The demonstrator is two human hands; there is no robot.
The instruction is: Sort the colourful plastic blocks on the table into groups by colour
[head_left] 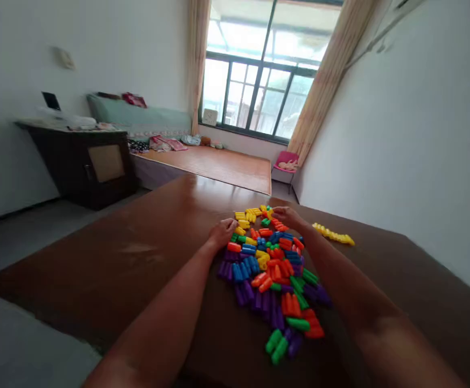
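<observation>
Left forearm (pixel 166 315): bare, stretched forward over the brown tabletop (pixel 146 221) and slanting inward.
Left hand (pixel 222 233): back of it up, fingers curled in, parked right at the left edge of the block pile. Closest bits are a few yellow and green pieces. Honestly can't tell if it's gripping one.
Right forearm (pixel 351 285): also bare, also angled inward, passing along the pile's right side.
Right hand (pixel 286 215): reaching a bit farther out than the left one, wrist bent so the fingers point across the pile's far end. Fingertips are right by a yellow block (pixel 269 214), but too small and blurry for me to say whether it's pinched.
Plastic block pile (pixel 259 264): chunky ribbed pieces, yellow at the far end, then orange, blue and green mixed, lots of purple on the left and nearer side. Sits between the two arms.
Yellow row (pixel 334 234): wavy strip, lying apart from the pile, out past the right forearm.
Beyond the table: low bed (pixel 218 164), pink chair (pixel 286 160), big window (pixel 259 81).
</observation>
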